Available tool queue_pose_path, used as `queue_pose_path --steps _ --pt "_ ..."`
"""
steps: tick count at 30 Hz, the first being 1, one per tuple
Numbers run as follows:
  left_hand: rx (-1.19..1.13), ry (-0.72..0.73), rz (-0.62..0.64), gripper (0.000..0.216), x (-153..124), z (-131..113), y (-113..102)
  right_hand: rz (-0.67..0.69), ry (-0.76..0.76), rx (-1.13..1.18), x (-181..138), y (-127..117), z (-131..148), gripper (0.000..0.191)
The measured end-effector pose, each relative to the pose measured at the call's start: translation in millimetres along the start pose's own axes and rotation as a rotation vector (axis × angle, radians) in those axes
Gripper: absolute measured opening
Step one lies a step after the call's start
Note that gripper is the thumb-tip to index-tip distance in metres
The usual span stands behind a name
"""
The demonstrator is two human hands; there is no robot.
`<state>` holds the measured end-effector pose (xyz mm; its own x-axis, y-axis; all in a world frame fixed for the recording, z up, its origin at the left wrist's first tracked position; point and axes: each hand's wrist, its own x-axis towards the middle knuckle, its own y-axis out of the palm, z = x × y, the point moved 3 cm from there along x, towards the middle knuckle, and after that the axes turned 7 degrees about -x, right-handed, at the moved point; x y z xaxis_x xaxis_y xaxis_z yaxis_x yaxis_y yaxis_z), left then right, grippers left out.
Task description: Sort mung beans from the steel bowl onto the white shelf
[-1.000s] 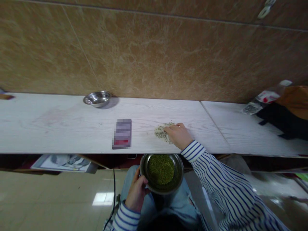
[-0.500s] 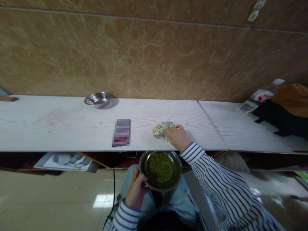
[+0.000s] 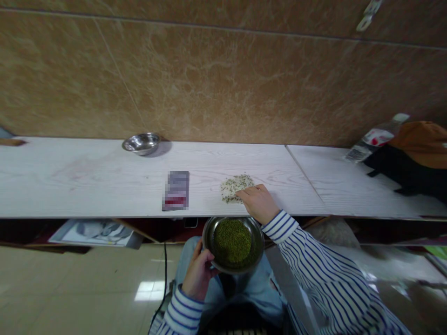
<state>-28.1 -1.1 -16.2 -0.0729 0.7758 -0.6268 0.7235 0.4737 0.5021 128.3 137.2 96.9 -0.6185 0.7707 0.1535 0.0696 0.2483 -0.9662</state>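
Observation:
My left hand (image 3: 199, 273) grips the rim of a steel bowl (image 3: 259, 242) at its left side, thumb over the edge. Small green mung beans (image 3: 232, 242) cover the bowl's bottom. It is held over my lap, just below the table's front edge. On the tabletop lies a thin patch of white grains, which look like rice, mixed with green beans (image 3: 231, 187). My right hand (image 3: 257, 201) rests at the patch's right side, fingers bent and pressed together, fingertips down among the grains. Whatever sits between those fingertips is too small to tell.
A second steel bowl (image 3: 141, 145) stands by the wall. A blurred dark packet or card (image 3: 176, 190) lies left of the grains. At the right are a plastic bottle (image 3: 376, 138) and a black and orange bag (image 3: 419, 158). Open shelves (image 3: 150, 230) run under the white tabletop (image 3: 87, 181).
My right fingertips have shifted slightly at the lower right of the grain patch. My left hand keeps its hold on the bowl. The view has tilted a little.

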Motion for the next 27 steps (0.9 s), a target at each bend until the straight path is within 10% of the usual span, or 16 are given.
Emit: queue_pose_path --steps 27 --pt "0.029 0.038 -0.038 0.055 3 -4 -3 -0.158 0.251 0.22 -35 4 -35 0.024"
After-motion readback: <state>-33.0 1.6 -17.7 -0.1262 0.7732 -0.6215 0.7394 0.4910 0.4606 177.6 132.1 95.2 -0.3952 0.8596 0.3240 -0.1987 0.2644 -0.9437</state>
